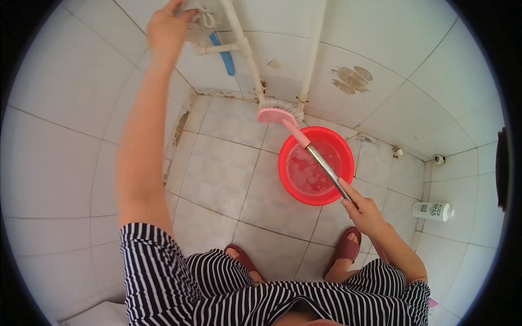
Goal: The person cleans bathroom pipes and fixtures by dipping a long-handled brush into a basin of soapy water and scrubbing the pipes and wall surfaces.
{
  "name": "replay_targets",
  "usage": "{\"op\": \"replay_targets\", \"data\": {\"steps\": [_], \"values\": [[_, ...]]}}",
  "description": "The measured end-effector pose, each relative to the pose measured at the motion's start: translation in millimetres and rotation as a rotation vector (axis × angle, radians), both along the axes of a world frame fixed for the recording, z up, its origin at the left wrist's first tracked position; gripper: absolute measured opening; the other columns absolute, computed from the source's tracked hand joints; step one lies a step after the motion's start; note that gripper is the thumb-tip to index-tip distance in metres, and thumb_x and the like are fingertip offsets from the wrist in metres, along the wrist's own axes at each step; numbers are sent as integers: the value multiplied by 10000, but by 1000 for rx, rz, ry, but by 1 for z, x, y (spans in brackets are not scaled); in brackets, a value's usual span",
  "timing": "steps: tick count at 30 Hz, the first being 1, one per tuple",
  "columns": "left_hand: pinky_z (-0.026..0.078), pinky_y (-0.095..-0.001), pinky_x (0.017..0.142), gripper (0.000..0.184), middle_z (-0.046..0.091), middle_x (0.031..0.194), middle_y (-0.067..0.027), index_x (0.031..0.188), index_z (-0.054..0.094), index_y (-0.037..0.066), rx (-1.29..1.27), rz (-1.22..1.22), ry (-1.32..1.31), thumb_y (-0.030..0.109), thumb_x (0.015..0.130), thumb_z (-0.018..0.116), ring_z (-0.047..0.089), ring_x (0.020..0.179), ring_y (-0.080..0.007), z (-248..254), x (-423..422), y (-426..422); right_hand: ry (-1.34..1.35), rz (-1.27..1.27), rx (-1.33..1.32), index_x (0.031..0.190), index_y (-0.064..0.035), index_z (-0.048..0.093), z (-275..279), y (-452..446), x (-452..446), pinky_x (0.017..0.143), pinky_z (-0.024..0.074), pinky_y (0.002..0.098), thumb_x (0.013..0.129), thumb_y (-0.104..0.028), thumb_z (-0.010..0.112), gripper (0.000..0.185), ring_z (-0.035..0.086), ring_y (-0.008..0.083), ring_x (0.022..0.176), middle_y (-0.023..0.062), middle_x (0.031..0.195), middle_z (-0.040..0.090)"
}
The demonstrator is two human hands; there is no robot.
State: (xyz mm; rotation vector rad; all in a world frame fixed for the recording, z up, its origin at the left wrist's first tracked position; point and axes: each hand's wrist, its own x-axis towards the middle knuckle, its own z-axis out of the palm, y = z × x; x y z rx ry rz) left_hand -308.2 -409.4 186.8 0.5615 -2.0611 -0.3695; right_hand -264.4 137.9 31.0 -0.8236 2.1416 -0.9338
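Because its pink head sits out at the far end of a metal handle, the long brush point(312, 151) probably feels light overall but a little front-heavy, tipping forward at the wrist. It slants across the red basin point(282, 167), with its head past the far rim, near the feet of the two white pipes point(312, 54); whether the bristles touch the pipes is hard to tell. The right hand point(365, 214) is wrapped around the lower part of the handle, thumb side toward the head, and that is a sound place to hold it: low down gives reach, while a grip nearer the pink neck would give more control and less swing. The tube looks stiff and should pass a push straight to the head; the pink neck looks like rigid plastic, and the pale bristles ought to bend under pressure. Smooth metal can turn in wet fingers, and with bubbly liquid point(310, 176) in the basin below, a firm, dry grip seems wise. Nothing about the brush looks fragile. The left hand point(166, 31) is raised to the upper wall, its fingers curled at a pale item point(196, 22), beside a hanging blue strip point(223, 55); that item may be soft, but blur and the picture's edge hide whether the hand actually grips it.
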Motion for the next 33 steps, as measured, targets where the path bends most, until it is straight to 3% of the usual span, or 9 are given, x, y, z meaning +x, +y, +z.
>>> {"op": "replay_targets", "data": {"steps": [2,4,6,8,14,17,22,28,33], "values": [[572,-369,793,451,735,1051,-196,1236,696,44,33,0,31,121,796,756,725,907,-278,37,17,4,-2,47,42,1558,-291,376,4,3,-2,719,546,393,1010,-163,576,597,678,358,707,214,754,632],[497,-230,646,345,715,907,-31,1252,644,-4,182,-292,212,-3,907,626,628,720,-77,69,33,11,-14,106,93,1562,-296,367,3,4,-8,705,542,399,1013,-167,572,601,669,355,687,207,720,614],[504,-336,954,456,676,1212,-123,1294,660,75,47,-47,71,213,876,778,659,1081,-229,105,74,20,-43,150,131,1561,-300,367,-3,4,-8,689,535,407,1012,-173,576,601,654,353,664,215,715,610],[497,-322,981,390,658,1257,-107,1310,626,21,-31,-107,90,140,947,705,627,1134,-178,117,119,50,-35,216,110,1559,-299,373,-6,0,-9,691,537,411,1010,-169,580,601,659,355,672,219,733,624],[500,-308,999,334,654,1176,-84,1327,549,-13,170,39,466,52,1005,605,620,1115,-158,113,295,124,-6,412,-66,1528,-185,446,-10,-20,3,898,531,378,1007,-98,573,544,696,372,1043,236,1188,682],[483,-265,805,261,672,1041,-35,1196,615,28,286,198,514,80,947,677,611,899,-113,90,380,153,-18,506,-151,1518,-117,454,-29,-30,11,961,497,357,1009,-61,550,521,653,333,1188,232,1365,600],[512,-284,796,243,684,1062,-46,1208,612,32,579,607,728,98,976,637,643,919,-134,79,520,212,-121,541,218,1529,-107,433,-10,-41,15,897,513,334,1011,-50,537,532,684,330,1111,226,1377,597],[575,-356,870,242,680,1099,-96,1203,586,9,606,828,861,112,984,578,665,1055,-237,103,753,265,126,801,-10,1537,-146,427,-25,-45,10,765,530,346,1011,-52,538,546,704,336,874,234,1271,652],[574,-459,963,262,665,1154,-170,1205,592,-10,491,1089,1279,54,963,513,657,1058,-309,154,906,332,-46,685,120,1543,-128,413,-52,-39,2,952,493,333,1011,-24,531,555,620,339,1235,232,1414,568]]}}
